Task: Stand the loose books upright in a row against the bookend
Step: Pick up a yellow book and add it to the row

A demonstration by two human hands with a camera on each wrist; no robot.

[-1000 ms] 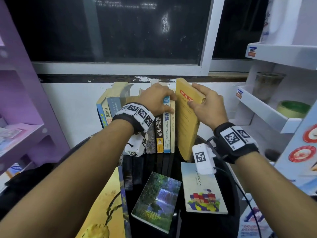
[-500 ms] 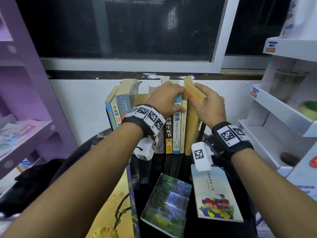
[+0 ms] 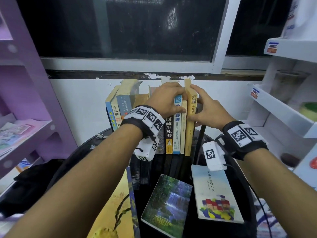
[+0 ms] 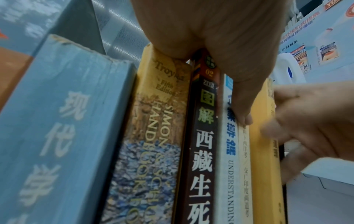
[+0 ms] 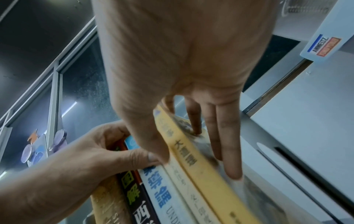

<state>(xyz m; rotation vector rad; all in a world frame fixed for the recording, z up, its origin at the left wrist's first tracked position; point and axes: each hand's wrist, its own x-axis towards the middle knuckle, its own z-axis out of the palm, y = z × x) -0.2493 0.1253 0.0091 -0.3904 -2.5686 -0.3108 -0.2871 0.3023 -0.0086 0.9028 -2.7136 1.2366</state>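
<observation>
A row of upright books (image 3: 120, 109) stands on a round black table (image 3: 82, 148) against the wall. My left hand (image 3: 167, 98) curls over the tops of the middle books, its thumb (image 4: 243, 116) on a cream spine. A yellow book (image 3: 189, 131) stands upright at the row's right end. My right hand (image 3: 207, 112) pinches it, thumb (image 5: 153, 151) left of the spine and straight fingers (image 5: 229, 151) along its cover. A thin black upright bar (image 3: 200, 134) shows just right of it. Three loose books lie flat in front: a waterfall cover (image 3: 168, 206), a white one with coloured houses (image 3: 214, 194) and a large yellow one (image 3: 113, 208).
A purple shelf unit (image 3: 25, 127) stands close on the left with a black bag (image 3: 34, 177) below it. White shelves (image 3: 283, 114) holding jars are close on the right. A white wall and dark window rise right behind the row.
The yellow book has swung from leaning with its cover showing to upright, pressed against the row's right end. My right hand went with it; the left stayed on the book tops.
</observation>
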